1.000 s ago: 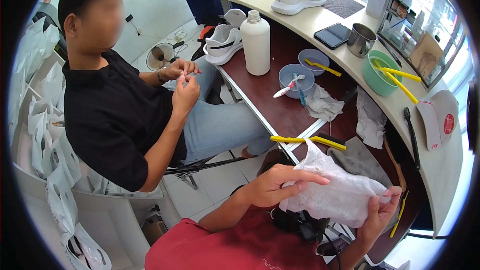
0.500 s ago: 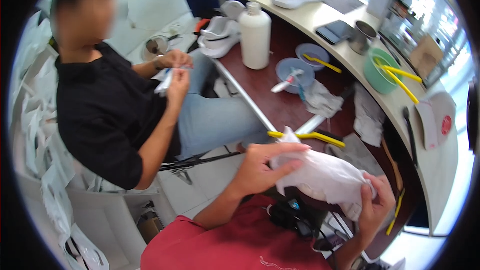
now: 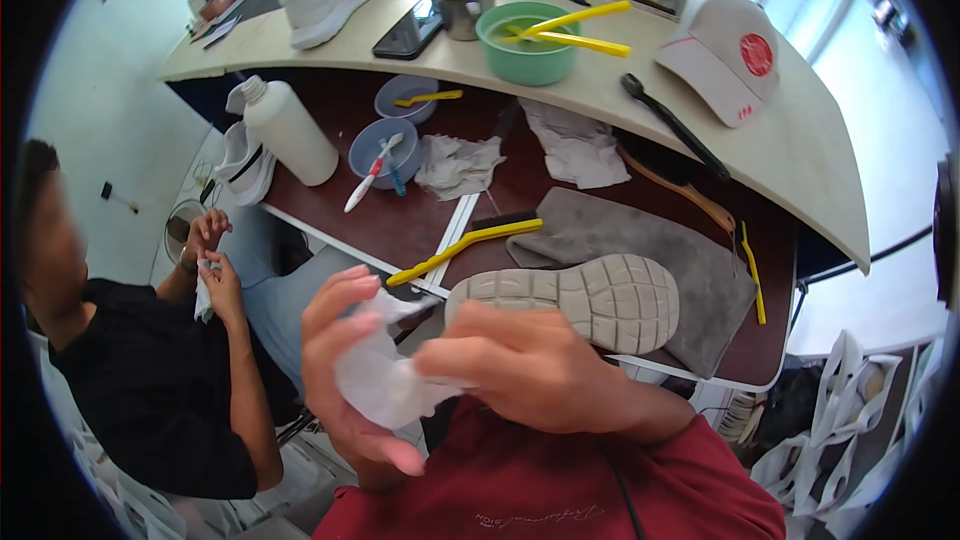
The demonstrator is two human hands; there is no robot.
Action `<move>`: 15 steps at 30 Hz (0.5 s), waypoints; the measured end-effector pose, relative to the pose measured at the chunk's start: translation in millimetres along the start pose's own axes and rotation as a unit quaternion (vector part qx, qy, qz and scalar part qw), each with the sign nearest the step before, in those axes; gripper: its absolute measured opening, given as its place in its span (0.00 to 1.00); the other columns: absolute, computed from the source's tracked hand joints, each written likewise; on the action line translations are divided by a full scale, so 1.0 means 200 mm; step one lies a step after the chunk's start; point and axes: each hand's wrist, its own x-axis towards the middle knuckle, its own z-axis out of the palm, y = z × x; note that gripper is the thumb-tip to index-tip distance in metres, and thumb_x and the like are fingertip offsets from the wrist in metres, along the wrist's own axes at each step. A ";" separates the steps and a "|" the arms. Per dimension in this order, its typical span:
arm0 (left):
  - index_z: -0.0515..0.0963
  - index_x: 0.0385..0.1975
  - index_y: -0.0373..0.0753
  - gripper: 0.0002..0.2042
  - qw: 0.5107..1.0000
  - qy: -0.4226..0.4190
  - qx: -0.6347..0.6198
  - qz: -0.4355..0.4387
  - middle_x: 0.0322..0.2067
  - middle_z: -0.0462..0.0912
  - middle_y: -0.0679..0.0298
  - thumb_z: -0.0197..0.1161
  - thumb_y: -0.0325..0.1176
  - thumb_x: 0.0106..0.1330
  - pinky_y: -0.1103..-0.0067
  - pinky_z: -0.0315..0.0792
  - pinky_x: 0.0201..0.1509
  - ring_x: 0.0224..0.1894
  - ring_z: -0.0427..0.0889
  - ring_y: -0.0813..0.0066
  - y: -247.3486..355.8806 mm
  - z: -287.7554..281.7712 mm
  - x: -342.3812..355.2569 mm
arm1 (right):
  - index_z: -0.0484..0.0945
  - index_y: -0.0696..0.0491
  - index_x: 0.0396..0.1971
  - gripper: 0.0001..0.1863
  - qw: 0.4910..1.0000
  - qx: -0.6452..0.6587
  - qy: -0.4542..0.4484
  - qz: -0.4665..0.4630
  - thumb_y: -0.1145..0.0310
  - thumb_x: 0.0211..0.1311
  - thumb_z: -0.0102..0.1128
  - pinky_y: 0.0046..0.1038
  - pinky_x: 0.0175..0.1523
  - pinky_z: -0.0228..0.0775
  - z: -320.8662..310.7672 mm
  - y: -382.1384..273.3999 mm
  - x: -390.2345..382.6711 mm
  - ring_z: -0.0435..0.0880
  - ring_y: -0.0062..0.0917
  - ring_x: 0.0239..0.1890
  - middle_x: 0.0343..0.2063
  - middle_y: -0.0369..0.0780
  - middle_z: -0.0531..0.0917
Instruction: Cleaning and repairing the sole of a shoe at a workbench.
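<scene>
A crumpled white tissue is held between my hands in front of my chest. My left hand cups it, thumb and fingers curved around its sides. Bent fingers of my right hand pinch the tissue's right side. Just beyond my right hand lies a shoe with its beige, grooved sole facing up; its upper is hidden. It rests partly on a grey cloth. Beyond my left hand, a yellow-handled brush with dark bristles lies on the dark red table.
Two bluish bowls with brushes, a white bottle and crumpled tissues stand or lie farther back. The raised counter holds a green bowl, metal cup, phone, white shoe, black brush and cap. A co-worker sits at left.
My view has swung right. Both hands held a bulky thing covered in white tissue; now they hold only crumpled tissue, and a shoe lies sole up on the table.
</scene>
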 end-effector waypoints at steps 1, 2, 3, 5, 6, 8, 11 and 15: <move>0.79 0.49 0.39 0.50 0.992 -0.081 0.072 0.057 0.59 0.72 0.38 0.54 0.85 0.45 0.50 0.66 0.65 0.62 0.72 0.37 0.01 -0.02 0.04 | 0.76 0.48 0.46 0.17 0.999 -0.009 -0.014 -0.029 0.75 0.56 0.63 0.31 0.29 0.76 -0.01 0.00 0.02 0.82 0.30 0.28 0.31 0.37 0.75; 0.79 0.49 0.39 0.50 0.992 -0.089 0.063 0.063 0.59 0.72 0.38 0.54 0.85 0.45 0.50 0.66 0.65 0.62 0.72 0.37 0.02 -0.02 0.06 | 0.76 0.48 0.46 0.17 1.000 -0.018 -0.004 -0.025 0.75 0.56 0.63 0.31 0.29 0.76 -0.04 -0.01 0.03 0.82 0.30 0.28 0.31 0.37 0.75; 0.79 0.48 0.38 0.50 0.981 -0.056 0.156 0.102 0.61 0.69 0.36 0.53 0.85 0.45 0.48 0.64 0.66 0.64 0.69 0.35 0.04 -0.04 0.07 | 0.78 0.48 0.46 0.17 0.998 -0.033 -0.020 -0.045 0.74 0.55 0.64 0.28 0.26 0.74 -0.06 -0.03 0.05 0.81 0.26 0.25 0.29 0.35 0.74; 0.81 0.46 0.42 0.48 0.962 0.038 0.223 0.155 0.67 0.59 0.32 0.52 0.85 0.48 0.42 0.61 0.68 0.69 0.61 0.31 0.04 -0.03 0.09 | 0.80 0.49 0.44 0.14 0.994 -0.064 -0.045 -0.071 0.71 0.56 0.63 0.26 0.22 0.70 -0.07 -0.04 0.06 0.78 0.21 0.20 0.26 0.33 0.71; 0.81 0.46 0.42 0.48 0.963 0.031 0.215 0.159 0.67 0.59 0.32 0.52 0.85 0.48 0.42 0.61 0.68 0.69 0.61 0.31 0.05 -0.02 0.11 | 0.80 0.49 0.44 0.14 0.995 -0.070 -0.037 -0.067 0.71 0.56 0.63 0.26 0.22 0.70 -0.07 -0.04 0.06 0.78 0.21 0.20 0.26 0.33 0.71; 0.81 0.48 0.48 0.45 0.930 -0.027 0.303 0.204 0.70 0.54 0.33 0.52 0.84 0.49 0.40 0.60 0.68 0.70 0.58 0.30 0.11 -0.03 0.12 | 0.79 0.50 0.43 0.14 0.989 -0.101 -0.036 -0.099 0.71 0.55 0.63 0.27 0.20 0.69 -0.08 -0.03 0.06 0.77 0.22 0.19 0.25 0.33 0.71; 0.71 0.62 0.46 0.44 0.926 0.084 0.281 0.237 0.66 0.60 0.38 0.48 0.80 0.60 0.46 0.66 0.67 0.68 0.63 0.36 -0.03 -0.17 0.06 | 0.78 0.51 0.42 0.14 0.991 -0.089 -0.028 -0.093 0.71 0.54 0.65 0.28 0.20 0.68 -0.10 -0.03 0.07 0.77 0.22 0.19 0.25 0.34 0.71; 0.68 0.63 0.30 0.34 0.836 0.317 0.311 0.322 0.58 0.70 0.44 0.44 0.59 0.75 0.52 0.73 0.57 0.57 0.74 0.50 -0.13 -0.53 0.00 | 0.77 0.51 0.42 0.15 0.992 -0.061 -0.060 -0.097 0.71 0.53 0.67 0.28 0.20 0.68 -0.11 -0.04 0.07 0.78 0.23 0.19 0.26 0.34 0.72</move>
